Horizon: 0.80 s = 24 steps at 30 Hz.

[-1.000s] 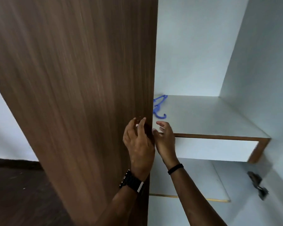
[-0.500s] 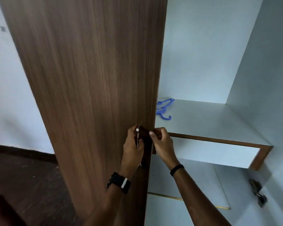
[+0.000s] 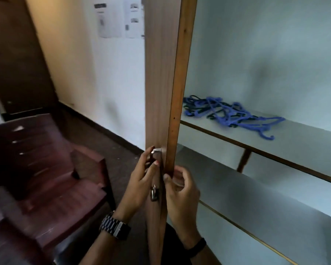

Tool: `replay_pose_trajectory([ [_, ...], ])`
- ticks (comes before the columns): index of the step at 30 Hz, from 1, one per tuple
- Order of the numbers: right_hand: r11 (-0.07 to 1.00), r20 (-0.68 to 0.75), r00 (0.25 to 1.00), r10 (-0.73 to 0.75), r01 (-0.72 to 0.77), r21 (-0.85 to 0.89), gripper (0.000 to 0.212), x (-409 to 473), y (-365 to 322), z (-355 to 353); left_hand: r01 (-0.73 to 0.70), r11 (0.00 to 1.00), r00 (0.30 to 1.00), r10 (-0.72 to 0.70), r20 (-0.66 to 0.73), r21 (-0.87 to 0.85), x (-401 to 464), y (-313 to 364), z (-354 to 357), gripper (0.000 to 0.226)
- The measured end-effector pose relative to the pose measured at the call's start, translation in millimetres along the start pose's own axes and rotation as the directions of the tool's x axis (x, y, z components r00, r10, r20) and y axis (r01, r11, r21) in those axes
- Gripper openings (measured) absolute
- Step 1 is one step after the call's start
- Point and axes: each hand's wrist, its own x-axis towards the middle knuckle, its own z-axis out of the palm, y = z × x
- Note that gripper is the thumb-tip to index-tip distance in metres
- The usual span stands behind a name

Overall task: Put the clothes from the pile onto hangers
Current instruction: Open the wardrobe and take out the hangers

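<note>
Head view: brown wood-grain laminate wardrobe door [image 3: 161, 73] stands edge-on at centre frame, its lighter raw-wood edge strip [image 3: 180, 83] facing the camera. Left hand [image 3: 141, 180], wrist wearing a dark metal-link watch [image 3: 115, 227], lies on the door's outer face; its fingers [image 3: 151, 165] curl round a small silvery metal latch piece [image 3: 157, 151] and grip it. A second metal fitting [image 3: 154, 193] hangs on the door face just below, shape blurred. Right hand [image 3: 182, 190], with a thin black wristband [image 3: 198, 246], is on the inner side of the door; thumb and curled fingers pinch the door edge, something pale between them that cannot be made out. Tangled pile of blue plastic clothes hangers [image 3: 229, 114], thin curved arms with hooked ends, lies on the upper pale grey-white smooth wardrobe shelf [image 3: 294, 142], which has a wood-coloured front lip. Lower shelf [image 3: 256, 199] of the same finish sits beneath. Dark maroon moulded plastic chair [image 3: 46, 169], glossy, slatted back, stands left of the door on a dark floor [image 3: 113, 142]. Printed paper sheets [image 3: 120, 20] are stuck on the pale wall.
</note>
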Motion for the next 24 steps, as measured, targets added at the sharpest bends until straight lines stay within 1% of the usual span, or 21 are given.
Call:
replay_pose_trajectory([
  [2, 0.996, 0.103, 0.993, -0.06, 0.066, -0.057, 0.038, -13, -6, 18, 0.04, 0.999, 0.999, -0.04, -0.038, 0.01, -8, 1, -28, 0.045],
  [5, 0.992, 0.276, 0.957, -0.089, 0.11, -0.064, 0.062, -29, -16, 40, 0.071, 0.997, 0.993, -0.068, -0.092, 0.03, -18, -4, -65, 0.05],
  [6, 0.991, 0.322, 0.942, -0.09, 0.115, -0.061, 0.068, -33, -20, 47, 0.065, 0.997, 0.991, -0.059, -0.123, 0.046, -21, -5, -76, 0.048],
  [8, 0.989, 0.374, 0.922, -0.096, 0.13, -0.066, 0.075, -39, -25, 67, 0.014, 0.996, 0.975, 0.006, -0.22, 0.089, -25, -7, -96, 0.039],
  [10, 0.985, 0.384, 0.917, -0.108, 0.15, -0.08, 0.077, -44, -29, 89, -0.057, 0.987, 0.937, 0.106, -0.334, 0.153, -27, -3, -116, 0.027],
  [11, 0.983, 0.383, 0.916, -0.116, 0.16, -0.086, 0.076, -46, -31, 101, -0.086, 0.982, 0.918, 0.144, -0.369, 0.171, -27, -2, -128, 0.024],
  [13, 0.978, 0.39, 0.909, -0.145, 0.191, -0.083, 0.072, -50, -38, 128, -0.127, 0.979, 0.911, 0.179, -0.371, 0.159, -28, -1, -154, 0.027],
  [15, 0.979, 0.436, 0.888, -0.147, 0.192, -0.063, 0.068, -50, -48, 155, -0.129, 0.986, 0.926, 0.159, -0.342, 0.11, -27, -2, -180, 0.033],
  [16, 0.978, 0.46, 0.873, -0.163, 0.205, -0.042, 0.068, -50, -53, 169, -0.122, 0.989, 0.926, 0.145, -0.348, 0.088, -25, -3, -194, 0.034],
  [18, 0.97, 0.485, 0.85, -0.206, 0.242, -0.011, 0.067, -46, -61, 202, -0.103, 0.994, 0.91, 0.106, -0.401, 0.03, -18, -6, -225, 0.032],
  [20, 0.966, 0.495, 0.841, -0.22, 0.257, -0.008, 0.061, -39, -65, 235, -0.081, 0.997, 0.893, 0.068, -0.444, -0.01, -8, -9, -254, 0.027],
  [22, 0.956, 0.504, 0.825, -0.256, 0.293, 0.007, 0.058, -32, -67, 269, -0.047, 0.999, 0.887, 0.047, -0.459, 0.011, 5, -14, -283, 0.024],
  [24, 0.943, 0.526, 0.8, -0.289, 0.334, 0.01, 0.06, -24, -66, 298, -0.015, 0.998, 0.885, 0.041, -0.465, 0.06, 19, -19, -309, 0.033],
])
